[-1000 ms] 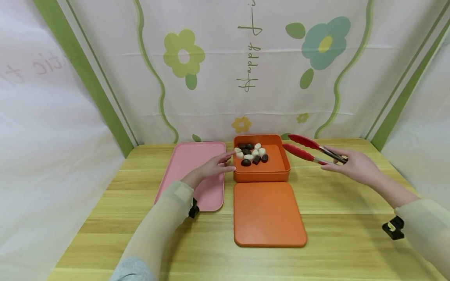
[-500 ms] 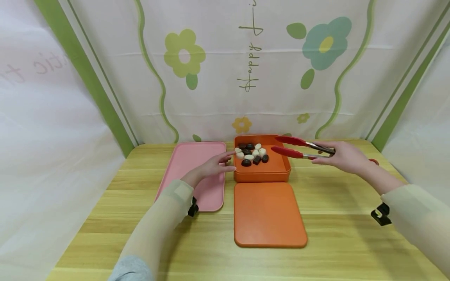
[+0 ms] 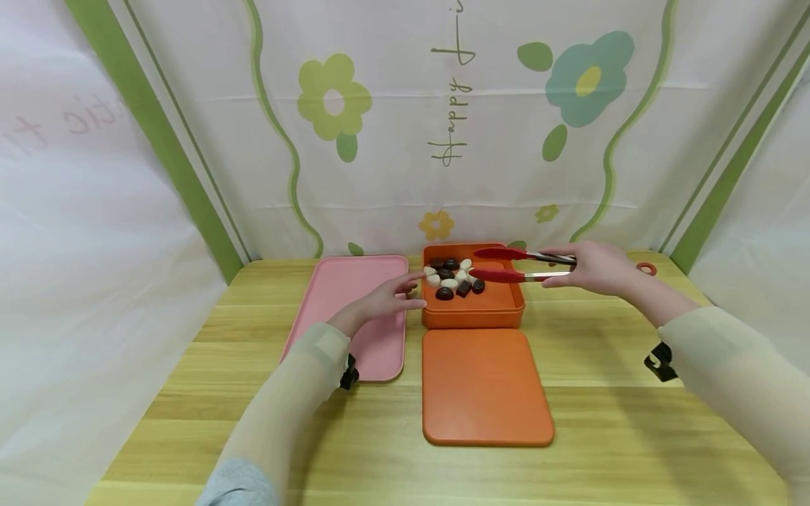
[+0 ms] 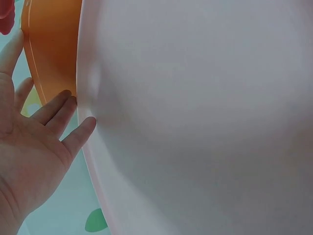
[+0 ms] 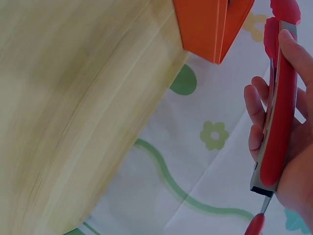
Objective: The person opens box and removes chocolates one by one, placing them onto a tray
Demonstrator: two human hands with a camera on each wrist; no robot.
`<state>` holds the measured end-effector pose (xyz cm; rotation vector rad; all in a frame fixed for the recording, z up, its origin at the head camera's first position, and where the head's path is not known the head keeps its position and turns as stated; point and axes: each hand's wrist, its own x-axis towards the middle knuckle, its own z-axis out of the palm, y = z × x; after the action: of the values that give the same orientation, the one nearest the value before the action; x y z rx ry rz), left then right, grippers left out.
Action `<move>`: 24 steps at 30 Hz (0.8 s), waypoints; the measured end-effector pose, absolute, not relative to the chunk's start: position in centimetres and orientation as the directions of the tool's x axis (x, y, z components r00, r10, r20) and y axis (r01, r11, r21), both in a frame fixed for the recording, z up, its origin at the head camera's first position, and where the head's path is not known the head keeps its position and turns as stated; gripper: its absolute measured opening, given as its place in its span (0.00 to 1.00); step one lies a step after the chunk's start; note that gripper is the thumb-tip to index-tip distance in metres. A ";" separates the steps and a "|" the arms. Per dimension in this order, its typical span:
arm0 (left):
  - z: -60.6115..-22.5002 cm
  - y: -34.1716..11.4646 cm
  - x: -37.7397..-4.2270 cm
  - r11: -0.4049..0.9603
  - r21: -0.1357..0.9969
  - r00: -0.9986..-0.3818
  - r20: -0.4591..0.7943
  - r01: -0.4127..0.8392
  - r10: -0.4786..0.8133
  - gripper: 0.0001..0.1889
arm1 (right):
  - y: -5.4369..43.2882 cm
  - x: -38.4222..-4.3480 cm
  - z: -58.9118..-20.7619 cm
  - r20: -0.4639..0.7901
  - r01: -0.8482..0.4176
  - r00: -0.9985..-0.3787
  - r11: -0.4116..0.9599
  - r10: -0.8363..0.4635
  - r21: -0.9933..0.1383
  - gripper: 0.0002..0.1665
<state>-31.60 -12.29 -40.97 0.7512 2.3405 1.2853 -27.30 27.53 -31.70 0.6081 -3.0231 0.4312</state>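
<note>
Head view: the right hand point(image 3: 596, 268) grips a pair of red-and-metal tongs point(image 3: 498, 275), thumb on one arm and fingers curled around the other, as the right wrist view confirms. The two scalloped red tips stand parted above an open orange box point(image 3: 472, 320) with rounded corners. Clustered mainly in the left half of the box are small confectionery-like pieces: smooth cream ovals point(image 3: 449, 284) and dark brown ovals and blocks point(image 3: 445, 294). Whether the tips contact any piece cannot be told.

The left hand point(image 3: 380, 302) holds nothing; its fingers are extended and spread, index finger at the left rim of the box. It is positioned over the edge of a shallow pink rectangular tray point(image 3: 382, 362). A flat, smooth orange panel point(image 3: 487, 386) lies directly in front of the box. All items rest on a wood-grain table point(image 3: 601, 393).
</note>
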 end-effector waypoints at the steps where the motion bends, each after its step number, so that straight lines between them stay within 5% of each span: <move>1: -41.0 -12.3 -31.6 0.442 0.854 -0.792 -0.061 0.274 0.608 0.36 | 27.3 -27.5 -31.8 0.079 -0.388 -0.921 0.884 -0.381 -0.260 0.49; 24: -41.1 -12.2 -31.6 0.426 0.868 -0.794 -0.063 0.255 0.604 0.36 | 22.5 -29.8 -33.2 0.028 -0.437 -0.895 0.866 -0.444 -0.242 0.38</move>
<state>-31.63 -12.22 -41.09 0.7345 2.3187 1.3175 -29.79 22.50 -33.18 0.7238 -3.0626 0.3860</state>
